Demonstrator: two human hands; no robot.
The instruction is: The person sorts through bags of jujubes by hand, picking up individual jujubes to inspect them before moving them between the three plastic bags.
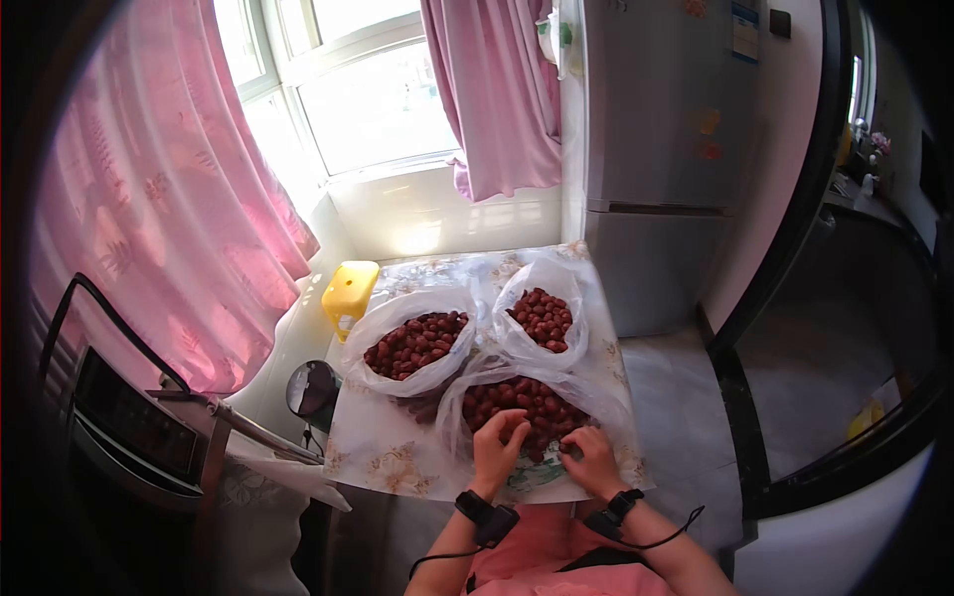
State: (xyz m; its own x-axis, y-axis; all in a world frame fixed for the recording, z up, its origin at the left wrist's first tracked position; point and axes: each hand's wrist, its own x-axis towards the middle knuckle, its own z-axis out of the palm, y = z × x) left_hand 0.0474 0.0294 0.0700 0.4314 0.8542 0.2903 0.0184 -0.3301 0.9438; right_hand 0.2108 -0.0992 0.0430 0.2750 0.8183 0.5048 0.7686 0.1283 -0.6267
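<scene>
An open clear plastic bag [455,417] of dark red dates [542,402] lies at the front of the table, closest to me. My left hand [500,445] is over the bag's near left side, its fingers curled in toward the thumb; whatever they may hold is hidden. At the near right side, my right hand [593,461] has thumb and fingertips drawn together around what looks like a dark red date. Both wrists wear black straps with small devices and cables. Behind stand two more open bags of dates, a left bag [358,343] and a right bag [581,343].
A flowered cloth [388,467] covers the table. A yellow stool [353,288] and a dark round object [312,392] are at its left. Farther left is a black appliance [139,422]. A grey refrigerator [661,149] stands behind right, near a doorway. Pink curtains [179,199] frame the window.
</scene>
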